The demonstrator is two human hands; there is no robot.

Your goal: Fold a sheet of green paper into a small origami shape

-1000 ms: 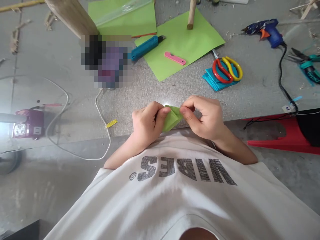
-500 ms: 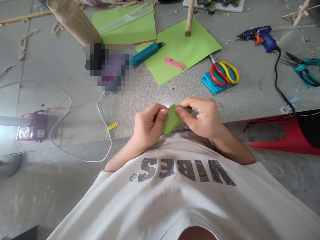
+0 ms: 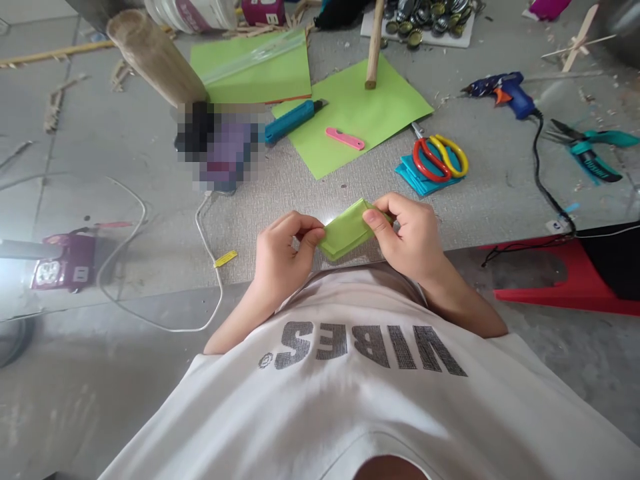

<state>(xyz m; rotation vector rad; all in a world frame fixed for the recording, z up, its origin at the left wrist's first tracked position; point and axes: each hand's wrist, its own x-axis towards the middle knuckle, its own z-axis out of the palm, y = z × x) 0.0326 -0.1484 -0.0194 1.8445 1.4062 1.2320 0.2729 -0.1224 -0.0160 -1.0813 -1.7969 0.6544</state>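
A small folded piece of green paper (image 3: 346, 230) is held between my two hands, just in front of the shirt at the table's near edge. My left hand (image 3: 293, 250) pinches its left end between thumb and forefinger. At its right end, my right hand (image 3: 407, 233) grips the paper with the thumb on top and the fingers behind. Beyond the hands lies a larger green sheet (image 3: 345, 100), with a pink folding knife (image 3: 345, 139) and part of a teal cutter (image 3: 290, 121) on it. Red and yellow scissors (image 3: 433, 159) rest on folded blue material (image 3: 425, 181).
A blue glue gun (image 3: 510, 93) and pliers (image 3: 593, 150) lie at the right. Bottle caps (image 3: 415, 39) sit at the back beside a wooden stick (image 3: 373, 50). A white cable (image 3: 220, 287) loops at the left, near a wooden cylinder (image 3: 160, 60).
My hands have moved slightly apart, and the green paper between them now shows as a longer strip. The camera view has shifted a little, revealing more of the table's far side.
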